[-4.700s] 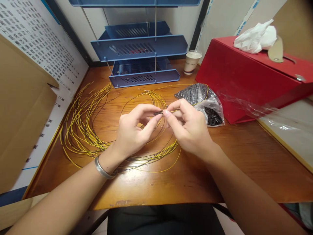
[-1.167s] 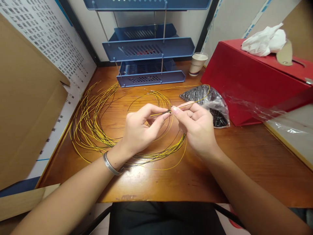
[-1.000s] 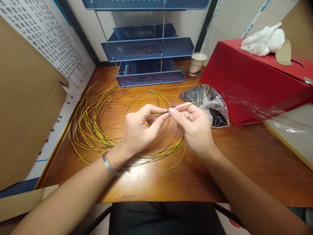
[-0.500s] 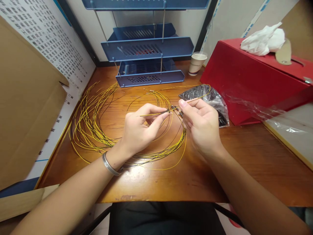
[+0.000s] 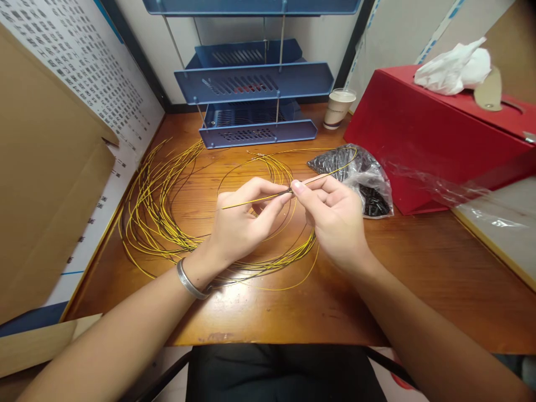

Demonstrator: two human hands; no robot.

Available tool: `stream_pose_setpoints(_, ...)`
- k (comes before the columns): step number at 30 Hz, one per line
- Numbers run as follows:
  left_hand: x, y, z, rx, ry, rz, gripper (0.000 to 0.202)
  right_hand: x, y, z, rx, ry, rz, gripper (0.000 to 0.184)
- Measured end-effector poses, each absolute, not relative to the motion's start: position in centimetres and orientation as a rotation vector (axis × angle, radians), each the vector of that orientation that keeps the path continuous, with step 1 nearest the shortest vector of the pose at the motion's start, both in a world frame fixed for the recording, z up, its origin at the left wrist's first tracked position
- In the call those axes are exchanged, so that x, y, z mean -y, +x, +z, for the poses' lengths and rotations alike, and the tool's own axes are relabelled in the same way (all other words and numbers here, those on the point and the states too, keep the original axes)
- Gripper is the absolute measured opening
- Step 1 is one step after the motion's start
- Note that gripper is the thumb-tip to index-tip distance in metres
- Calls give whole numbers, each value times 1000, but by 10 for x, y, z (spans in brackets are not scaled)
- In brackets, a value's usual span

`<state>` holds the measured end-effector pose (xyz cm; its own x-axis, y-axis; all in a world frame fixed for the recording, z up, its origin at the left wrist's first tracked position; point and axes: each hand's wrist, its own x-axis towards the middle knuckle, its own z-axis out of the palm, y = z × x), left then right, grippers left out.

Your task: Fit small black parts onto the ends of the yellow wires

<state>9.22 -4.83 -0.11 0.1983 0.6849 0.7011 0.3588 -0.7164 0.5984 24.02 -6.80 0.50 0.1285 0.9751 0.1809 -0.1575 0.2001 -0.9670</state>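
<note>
My left hand (image 5: 247,218) is closed in a pinch, thumb and forefinger around a small black piece (image 5: 288,191) mostly covered by the fingertips. A yellow wire (image 5: 251,201) runs through this grip, its free end sticking out to the left over the hand. My right hand (image 5: 330,215) pinches the same wire right beside the left fingertips, and the wire loops away behind it to the upper right. Under both hands lies a coil of yellow and black wires (image 5: 288,258). Another, larger bundle of such wires (image 5: 153,223) lies to the left on the table.
A clear plastic bag of small black parts (image 5: 372,195) lies beyond my right hand. Behind stand a blue tiered tray rack (image 5: 255,81), a paper cup (image 5: 338,109) and a red box (image 5: 389,128) with crumpled white tissue on top. Cardboard (image 5: 46,184) borders the left side.
My right hand has moved left along the wire until its fingertips meet the left ones. More of the wire's free end now sticks out past my left hand.
</note>
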Motion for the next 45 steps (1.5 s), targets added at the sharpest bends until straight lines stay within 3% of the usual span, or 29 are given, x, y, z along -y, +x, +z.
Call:
stream_pose_setpoints(14,49,91,0,-1030,2160,1508,8,57,257,5,1014,-956,956,27)
stream_pose_setpoints(45,47,91,-2,-1048,2172,1506,7,65,247,4,1089,-978,1057,29)
